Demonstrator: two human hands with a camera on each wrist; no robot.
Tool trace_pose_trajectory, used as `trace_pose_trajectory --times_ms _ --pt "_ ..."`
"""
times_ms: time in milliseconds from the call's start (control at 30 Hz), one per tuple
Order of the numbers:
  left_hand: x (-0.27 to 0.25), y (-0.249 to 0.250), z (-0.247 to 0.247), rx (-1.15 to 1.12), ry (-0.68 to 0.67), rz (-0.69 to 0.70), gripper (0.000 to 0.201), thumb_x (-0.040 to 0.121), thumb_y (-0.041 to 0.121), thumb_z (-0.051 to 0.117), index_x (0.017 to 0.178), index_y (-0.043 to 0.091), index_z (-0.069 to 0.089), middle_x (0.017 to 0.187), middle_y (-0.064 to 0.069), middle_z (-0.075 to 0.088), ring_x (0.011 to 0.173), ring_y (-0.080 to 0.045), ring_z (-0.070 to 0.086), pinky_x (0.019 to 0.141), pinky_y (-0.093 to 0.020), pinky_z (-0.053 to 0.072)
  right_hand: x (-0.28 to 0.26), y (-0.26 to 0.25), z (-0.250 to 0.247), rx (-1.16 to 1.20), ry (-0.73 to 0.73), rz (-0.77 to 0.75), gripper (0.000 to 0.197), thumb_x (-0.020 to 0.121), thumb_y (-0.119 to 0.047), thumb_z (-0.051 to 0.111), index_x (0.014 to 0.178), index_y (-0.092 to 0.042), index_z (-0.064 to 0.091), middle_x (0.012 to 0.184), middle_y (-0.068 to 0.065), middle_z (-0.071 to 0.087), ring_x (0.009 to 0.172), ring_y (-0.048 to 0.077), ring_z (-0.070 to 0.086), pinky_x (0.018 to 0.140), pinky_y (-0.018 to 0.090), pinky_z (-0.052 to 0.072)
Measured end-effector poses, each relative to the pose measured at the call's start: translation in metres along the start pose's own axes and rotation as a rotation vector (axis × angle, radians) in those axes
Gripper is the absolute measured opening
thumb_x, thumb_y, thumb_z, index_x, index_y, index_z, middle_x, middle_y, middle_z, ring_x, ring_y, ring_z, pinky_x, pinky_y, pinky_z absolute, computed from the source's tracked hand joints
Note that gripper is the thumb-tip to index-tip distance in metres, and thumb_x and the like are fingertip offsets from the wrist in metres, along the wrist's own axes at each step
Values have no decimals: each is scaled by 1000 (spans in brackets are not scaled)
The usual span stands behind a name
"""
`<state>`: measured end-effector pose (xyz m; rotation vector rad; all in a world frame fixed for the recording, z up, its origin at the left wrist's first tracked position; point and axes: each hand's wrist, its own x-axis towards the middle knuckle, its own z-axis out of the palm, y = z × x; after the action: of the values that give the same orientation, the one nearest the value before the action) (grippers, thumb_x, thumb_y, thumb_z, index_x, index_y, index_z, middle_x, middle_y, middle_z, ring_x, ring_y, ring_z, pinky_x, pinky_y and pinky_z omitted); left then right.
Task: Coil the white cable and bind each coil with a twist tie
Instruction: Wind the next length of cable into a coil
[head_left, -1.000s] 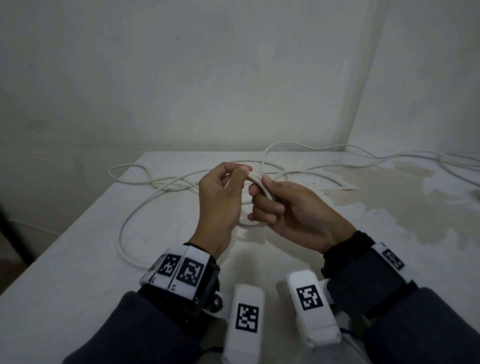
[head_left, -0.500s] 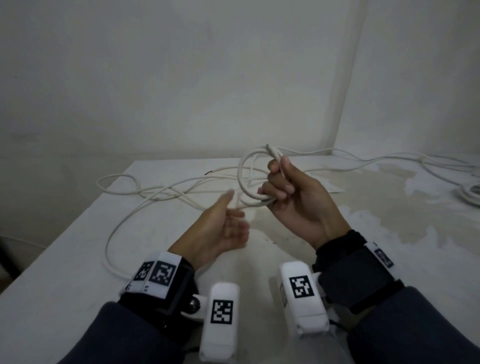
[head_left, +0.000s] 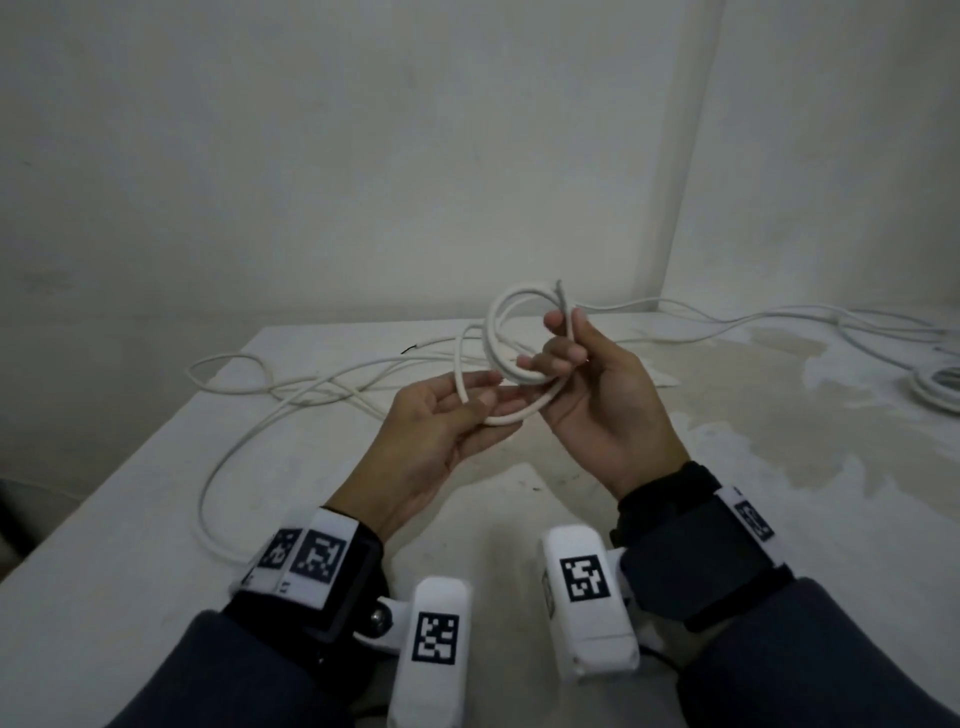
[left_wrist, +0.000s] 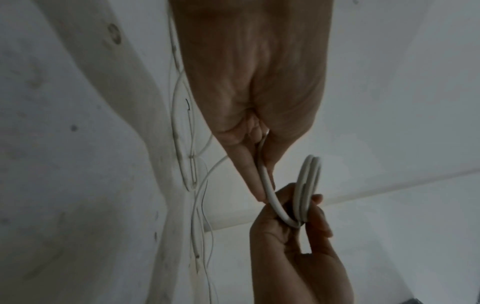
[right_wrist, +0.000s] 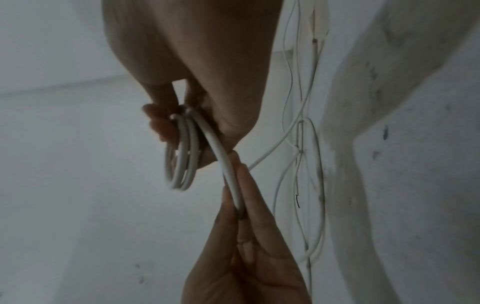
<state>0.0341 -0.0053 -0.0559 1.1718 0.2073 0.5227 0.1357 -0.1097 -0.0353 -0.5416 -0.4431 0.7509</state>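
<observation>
A small coil (head_left: 511, 332) of white cable, two or three turns, is held upright above the table by my right hand (head_left: 597, 384), whose fingers and thumb curl round its lower side; the cable's cut end sticks up at the top. The coil (right_wrist: 182, 156) shows edge-on in the right wrist view. My left hand (head_left: 457, 415) pinches the strand (left_wrist: 267, 185) that leads off the coil, just left of and below it. The rest of the white cable (head_left: 291, 384) trails in loose loops over the far left of the table. A thin dark twist tie (head_left: 410, 349) lies among those loops.
The white table (head_left: 156, 493) stands in a corner, with walls behind and to the right. More white cable (head_left: 779, 319) runs along the back right, and another coil (head_left: 940, 387) lies at the right edge. The tabletop is worn and stained on the right.
My left hand, which had let go and hung open below the coil, has come back up and pinched the strand. My right hand kept the coil raised.
</observation>
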Motion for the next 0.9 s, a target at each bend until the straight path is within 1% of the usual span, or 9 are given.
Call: trace_pose_trajectory --times_ms 100,200,267,400,500,600,667,733,900 --pt "-2 1 2 72 32 70 27 91 -8 51 116 -1 53 89 -13 74 83 -22 73 70 -26 59 5 -1 -6 36 78 -32 30 101 -26 39 81 -9 54 47 -7 36 42 6 38 59 18 43" --pt "-3 2 1 63 71 143 41 88 -7 56 124 10 46 105 -12 72 91 -23 72 76 -28 58 8 3 -11 -44 107 -31 33 103 -25 37 81 -7 54 48 -7 31 41 6 32 54 18 40" --pt "-2 3 -2 38 116 195 45 88 -5 57 127 12 43 111 -11 70 98 -22 70 79 -28 58 8 8 -12 -104 96 -7 33 103 -24 37 83 -5 55 49 -7 30 40 6 30 50 19 42" --pt "1 6 -6 -73 166 215 23 96 0 46 116 7 53 112 -14 68 101 -24 68 85 -32 57 6 12 -10 -255 75 44 31 102 -21 40 86 -2 59 48 -6 30 39 5 28 46 20 41" --pt "-1 7 -7 -52 124 211 20 98 5 44 114 6 57 112 -15 69 99 -26 69 81 -33 58 3 13 -8 -376 39 66 21 101 -16 42 89 -7 57 49 -6 31 41 6 27 45 21 39" --pt "-3 8 -6 30 73 224 26 100 9 40 121 10 55 100 -7 72 81 -17 72 70 -28 58 1 15 -5 -495 34 31 14 99 -13 45 88 -13 53 49 -5 31 41 7 27 43 20 38" --pt "-4 8 -6 99 65 226 27 100 10 41 121 13 58 90 -3 72 64 -9 64 62 -23 55 0 15 -4 -530 18 21 15 99 -12 46 84 -14 51 49 -5 30 42 8 25 42 20 36" --pt "-3 7 -5 142 51 216 26 100 9 42 116 14 61 84 -5 69 55 -8 54 58 -22 51 0 15 -3 -549 5 30 19 98 -12 47 80 -15 49 49 -6 28 43 9 24 42 20 34" --pt "-2 7 -2 170 4 196 26 99 6 42 107 9 66 58 0 47 43 -7 36 46 -21 40 -3 15 -1 -527 -23 67 36 98 -9 47 64 -21 52 46 -6 32 43 10 20 42 20 29"
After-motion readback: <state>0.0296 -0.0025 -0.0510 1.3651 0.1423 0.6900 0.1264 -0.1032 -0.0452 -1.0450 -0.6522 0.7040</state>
